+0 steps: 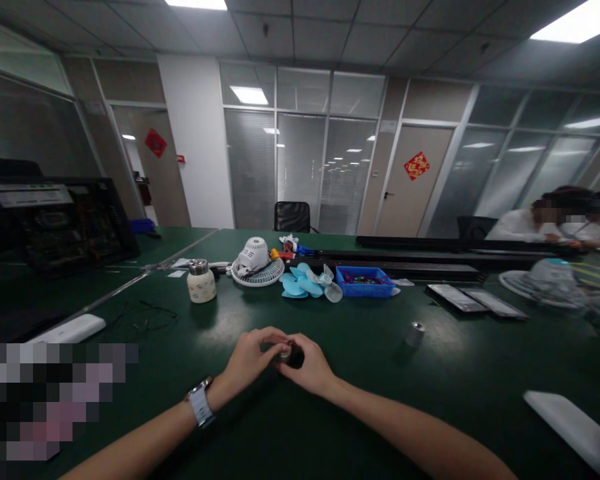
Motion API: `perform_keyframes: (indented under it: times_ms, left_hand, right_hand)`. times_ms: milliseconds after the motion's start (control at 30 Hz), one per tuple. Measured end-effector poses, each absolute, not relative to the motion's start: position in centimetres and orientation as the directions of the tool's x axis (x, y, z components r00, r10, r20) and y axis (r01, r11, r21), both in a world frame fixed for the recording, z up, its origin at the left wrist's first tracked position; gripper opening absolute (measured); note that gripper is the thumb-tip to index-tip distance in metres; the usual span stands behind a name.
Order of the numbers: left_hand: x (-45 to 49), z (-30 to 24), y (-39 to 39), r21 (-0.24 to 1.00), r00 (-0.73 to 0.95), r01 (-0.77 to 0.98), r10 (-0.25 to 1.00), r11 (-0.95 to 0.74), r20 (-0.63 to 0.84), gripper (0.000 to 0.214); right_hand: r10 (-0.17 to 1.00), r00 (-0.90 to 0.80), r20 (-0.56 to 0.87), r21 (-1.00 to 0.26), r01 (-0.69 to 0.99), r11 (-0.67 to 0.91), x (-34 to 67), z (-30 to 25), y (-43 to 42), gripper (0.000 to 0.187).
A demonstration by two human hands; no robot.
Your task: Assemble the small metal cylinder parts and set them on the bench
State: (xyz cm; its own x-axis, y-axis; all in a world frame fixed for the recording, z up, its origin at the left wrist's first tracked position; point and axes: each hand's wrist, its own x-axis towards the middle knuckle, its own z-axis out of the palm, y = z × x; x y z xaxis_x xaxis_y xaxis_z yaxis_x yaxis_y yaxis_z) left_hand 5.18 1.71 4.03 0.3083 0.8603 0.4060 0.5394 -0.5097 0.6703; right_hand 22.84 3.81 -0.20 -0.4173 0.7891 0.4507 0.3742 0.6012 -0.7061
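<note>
Cream jar [201, 283], blue fan blades [300, 280], blue tray [364, 281] on table [380, 373]

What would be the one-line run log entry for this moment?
left hand: pinching small dark part | right hand: gripping same part | place: over green table | nearby: metal cylinder, apart

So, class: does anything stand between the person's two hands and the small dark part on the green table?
Nothing visible does. The left hand and right hand already pinch the small dark part between their fingertips, just above the green table.
</note>
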Motion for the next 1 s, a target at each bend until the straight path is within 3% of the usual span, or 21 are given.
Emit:
perform_keyframes:
  times_ms: [133, 233, 400, 600, 700, 867, 933, 1000]
  left_hand:
    - [5.4, 4.1, 2.0, 0.644, 0.234, 0.571, 0.853, -0.509, 0.466, 0.008]
    - [4.2, 4.0, 2.2, 0.723, 0.142, 0.479, 0.857, -0.497, 0.495, 0.013]
    - [0.0, 2.5, 2.3, 0.773, 0.041, 0.513, 0.91, -0.373, 0.412, 0.026]
    - [-1.2, 0.5, 2.6, 0.785, 0.171, 0.532, 0.948, -0.317, 0.267, 0.027]
    - [-0.9, 0.5, 2.6, 0.776, 0.207, 0.531, 0.941, -0.339, 0.269, 0.026]
    - [-1.1, 0.3, 2.5, 0.783, 0.212, 0.52, 0.94, -0.341, 0.268, 0.032]
    - [-1.1, 0.2, 2.5, 0.791, 0.202, 0.511, 0.941, -0.338, 0.271, 0.035]
    - [-1.1, 0.3, 2.6, 0.797, 0.168, 0.512, 0.948, -0.319, 0.271, 0.035]
  right_hand:
    - [0.805, -0.413, 0.425, -0.72, 0.386, 0.578, 22.9, 0.1, 3.7, 0.039]
    - [0.808, -0.419, 0.414, -0.705, 0.415, 0.575, 23.0, 0.4, 3.6, 0.035]
    - [0.814, -0.445, 0.373, -0.712, 0.425, 0.559, 23.2, 1.0, 3.3, 0.036]
    - [0.839, -0.453, 0.302, -0.698, 0.494, 0.519, 22.9, 1.7, 2.7, 0.038]
    - [0.85, -0.432, 0.302, -0.641, 0.568, 0.516, 23.6, 2.2, 2.9, 0.038]
    - [0.855, -0.264, 0.447, -0.505, 0.714, 0.484, 31.4, 4.6, 6.7, 0.039]
    - [0.885, -0.165, 0.435, -0.42, 0.833, 0.361, 36.5, 5.7, 9.2, 0.039]
    - [0.929, 0.001, 0.371, -0.262, 0.96, 0.104, 41.6, 6.7, 11.4, 0.041]
